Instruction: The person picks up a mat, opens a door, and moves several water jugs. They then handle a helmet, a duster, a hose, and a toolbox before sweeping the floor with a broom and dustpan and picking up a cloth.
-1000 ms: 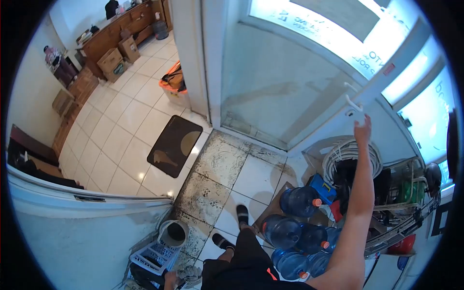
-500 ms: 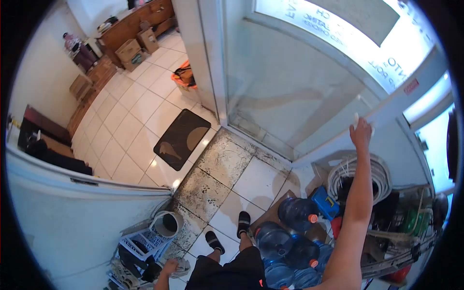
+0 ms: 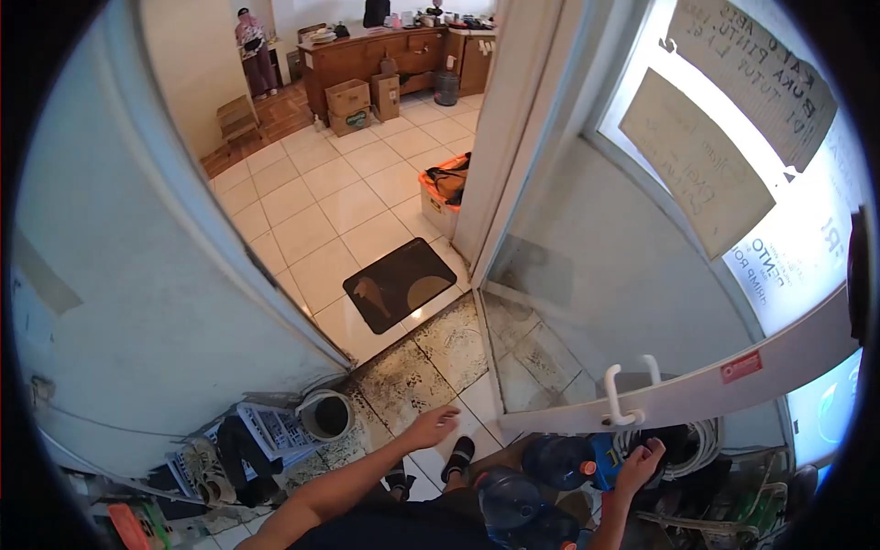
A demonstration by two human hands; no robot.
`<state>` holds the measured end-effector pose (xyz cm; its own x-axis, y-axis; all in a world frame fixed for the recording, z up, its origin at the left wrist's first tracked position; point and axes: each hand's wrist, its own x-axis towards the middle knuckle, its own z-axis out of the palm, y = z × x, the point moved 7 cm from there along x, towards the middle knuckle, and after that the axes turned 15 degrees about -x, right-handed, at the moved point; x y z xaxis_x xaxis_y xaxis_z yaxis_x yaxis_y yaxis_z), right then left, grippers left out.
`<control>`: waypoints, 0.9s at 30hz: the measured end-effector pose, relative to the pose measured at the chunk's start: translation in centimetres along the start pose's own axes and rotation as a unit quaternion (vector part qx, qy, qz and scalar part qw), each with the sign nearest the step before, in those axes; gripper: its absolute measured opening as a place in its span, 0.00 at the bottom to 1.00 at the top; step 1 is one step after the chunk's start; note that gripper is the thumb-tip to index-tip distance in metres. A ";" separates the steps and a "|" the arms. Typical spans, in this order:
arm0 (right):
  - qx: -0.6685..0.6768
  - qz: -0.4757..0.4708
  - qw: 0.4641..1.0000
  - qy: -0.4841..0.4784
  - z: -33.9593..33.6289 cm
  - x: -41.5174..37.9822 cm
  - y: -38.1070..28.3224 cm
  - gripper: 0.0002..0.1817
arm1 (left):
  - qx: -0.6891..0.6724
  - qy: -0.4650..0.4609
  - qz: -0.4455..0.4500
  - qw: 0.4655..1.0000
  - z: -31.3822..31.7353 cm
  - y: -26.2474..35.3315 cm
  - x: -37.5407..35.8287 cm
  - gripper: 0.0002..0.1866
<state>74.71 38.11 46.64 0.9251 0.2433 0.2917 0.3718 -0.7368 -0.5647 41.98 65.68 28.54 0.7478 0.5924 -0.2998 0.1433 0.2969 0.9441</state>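
Reaching forward over the dirty floor tiles, my left hand holds nothing, its fingers loosely apart. My right hand is just below the glass door's white handle, clear of it, with its fingers partly curled and nothing visible in them. The glass door stands swung inward on the right. Blue water bottles are on the floor between my feet and my right arm. A coiled white hose lies behind my right hand.
A dark doormat lies past the threshold. Left of my feet are a white bucket and a crate with shoes nearby. Farther in are an orange-rimmed box, cardboard boxes, a wooden desk and a person.
My right hand has let go of the door handle and dropped lower. The door has swung nearer. My left hand has risen and reached forward. The view has tilted up toward the room.
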 end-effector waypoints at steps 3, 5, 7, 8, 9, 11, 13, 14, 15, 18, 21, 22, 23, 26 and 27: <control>-0.192 -0.274 0.942 0.024 0.4 -3.7 -5.8 0.16 | -0.029 -0.074 0.025 0.997 3.0 3.2 -2.7 0.24; -0.284 -0.393 0.873 -0.052 1.6 -6.2 -10.5 0.19 | -0.013 -0.059 0.098 0.993 3.7 6.1 -5.8 0.27; -0.318 -0.460 0.819 -0.128 3.5 -8.7 -15.1 0.19 | 0.033 -0.012 0.196 0.980 3.5 8.8 -8.5 0.29; -0.309 -0.483 0.806 -0.147 4.7 -9.9 -17.0 0.17 | 0.071 0.026 0.253 0.964 3.3 9.8 -9.8 0.30; -0.303 -0.504 0.791 -0.169 6.1 -11.2 -18.6 0.16 | 0.110 0.064 0.306 0.944 2.9 10.7 -11.1 0.31; -0.270 -0.545 0.762 -0.224 10.0 -13.4 -20.6 0.15 | 0.120 0.116 0.345 0.924 1.0 12.8 -13.4 0.32; -0.217 -0.556 0.757 -0.267 12.2 -16.2 -22.9 0.11 | 0.121 0.152 0.374 0.907 -1.2 14.3 -15.0 0.33; -0.173 -0.553 0.767 -0.276 12.9 -17.7 -25.3 0.09 | 0.123 0.169 0.390 0.897 -2.5 15.0 -15.4 0.33; -0.162 -0.559 0.758 -0.295 13.4 -19.7 -27.9 0.09 | 0.126 0.185 0.408 0.885 -3.9 15.8 -15.7 0.33; -0.194 -0.631 0.694 -0.287 16.6 -23.3 -32.6 0.09 | 0.161 0.230 0.441 0.852 -8.0 17.4 -15.3 0.33; 0.047 -0.678 0.721 -0.135 16.4 -26.8 -39.6 0.06 | 0.102 0.293 0.437 0.844 -13.0 18.1 -14.9 0.30; 0.036 -0.682 0.717 -0.142 17.6 -27.3 -40.3 0.05 | 0.094 0.312 0.427 0.844 -14.4 18.1 -14.8 0.30; 0.023 -0.686 0.712 -0.149 19.0 -27.6 -40.9 0.05 | 0.089 0.324 0.427 0.839 -15.8 18.2 -14.7 0.28; 0.001 -0.685 0.710 -0.164 20.9 -28.9 -43.2 0.07 | 0.083 0.337 0.416 0.840 -19.2 18.9 -14.7 0.26; 0.011 -0.684 0.711 -0.165 21.3 -29.2 -43.9 0.07 | 0.093 0.352 0.429 0.827 -20.0 19.1 -14.8 0.26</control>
<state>32.97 76.85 46.45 -0.3355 0.8599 0.3847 0.9387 0.3397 0.0594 20.62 77.57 48.28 0.0734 0.8340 0.5469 -0.0974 -0.5398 0.8362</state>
